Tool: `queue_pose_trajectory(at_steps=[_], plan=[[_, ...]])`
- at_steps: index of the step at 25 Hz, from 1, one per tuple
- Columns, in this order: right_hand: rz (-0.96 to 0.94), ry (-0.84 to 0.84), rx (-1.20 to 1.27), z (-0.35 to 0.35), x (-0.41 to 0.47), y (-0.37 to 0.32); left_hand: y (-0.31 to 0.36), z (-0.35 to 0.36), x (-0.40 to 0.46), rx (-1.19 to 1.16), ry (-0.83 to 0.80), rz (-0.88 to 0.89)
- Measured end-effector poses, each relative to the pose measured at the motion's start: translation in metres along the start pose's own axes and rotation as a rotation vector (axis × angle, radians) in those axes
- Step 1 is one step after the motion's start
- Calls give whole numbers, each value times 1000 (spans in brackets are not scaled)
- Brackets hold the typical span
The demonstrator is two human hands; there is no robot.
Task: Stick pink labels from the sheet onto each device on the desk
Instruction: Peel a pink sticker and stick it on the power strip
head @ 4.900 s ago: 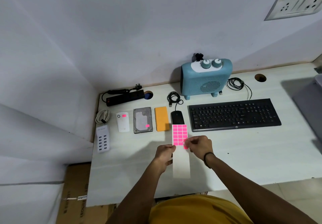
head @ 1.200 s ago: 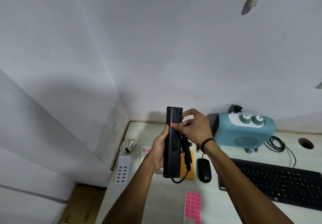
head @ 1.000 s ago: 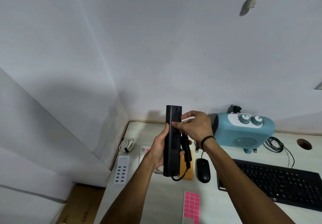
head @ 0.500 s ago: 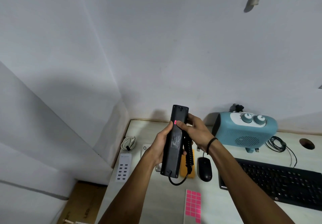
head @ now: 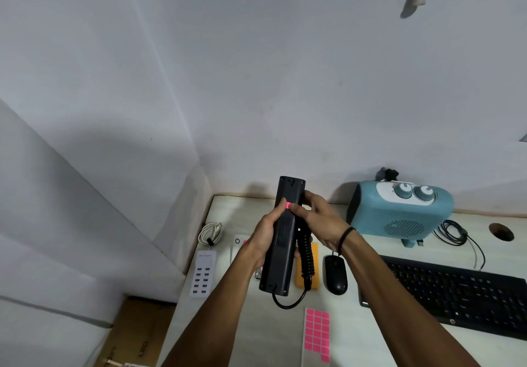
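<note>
Pressing the pink label [head: 288, 205] under its thumb, the right hand [head: 319, 221] could be leaving it crooked if the power strip [head: 281, 241], gripped in the left hand [head: 263, 238], is slipping.

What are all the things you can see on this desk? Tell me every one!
power strip: 1, black, held up over the desk's left part
pink label: 1, on the power strip
label sheet: 1, pink squares, near edge
keyboard: 1, black, right
mouse: 1, black, left of keyboard
heater: 1, blue, back
orange device: 1, behind the strip
USB charger: 1, white, left edge
white cable: 1, coiled, back left
left hand: grips the strip
right hand: presses the label
</note>
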State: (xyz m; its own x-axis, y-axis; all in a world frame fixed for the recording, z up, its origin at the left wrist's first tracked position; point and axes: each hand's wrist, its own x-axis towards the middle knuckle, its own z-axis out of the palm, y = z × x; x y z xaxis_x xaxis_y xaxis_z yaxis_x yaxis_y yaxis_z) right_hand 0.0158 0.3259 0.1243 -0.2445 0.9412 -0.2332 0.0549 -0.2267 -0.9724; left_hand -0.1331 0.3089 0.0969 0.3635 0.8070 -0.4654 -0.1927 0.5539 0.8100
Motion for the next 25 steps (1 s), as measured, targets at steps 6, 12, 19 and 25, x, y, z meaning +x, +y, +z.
queue_pose_trajectory(at_steps=[6, 12, 19, 25], plan=[[11, -42, 54, -1, 7, 4, 1, -4, -4, -108, -109, -6], [51, -86, 162, 0, 15, 9, -1, -18, -3, -178, -201, -62], [136, -47, 254, 7, 34, 14, -9, -33, 11, -173, -211, -76], [283, 26, 235, -9, 76, 13, 19, -57, 38, 670, 49, 58]])
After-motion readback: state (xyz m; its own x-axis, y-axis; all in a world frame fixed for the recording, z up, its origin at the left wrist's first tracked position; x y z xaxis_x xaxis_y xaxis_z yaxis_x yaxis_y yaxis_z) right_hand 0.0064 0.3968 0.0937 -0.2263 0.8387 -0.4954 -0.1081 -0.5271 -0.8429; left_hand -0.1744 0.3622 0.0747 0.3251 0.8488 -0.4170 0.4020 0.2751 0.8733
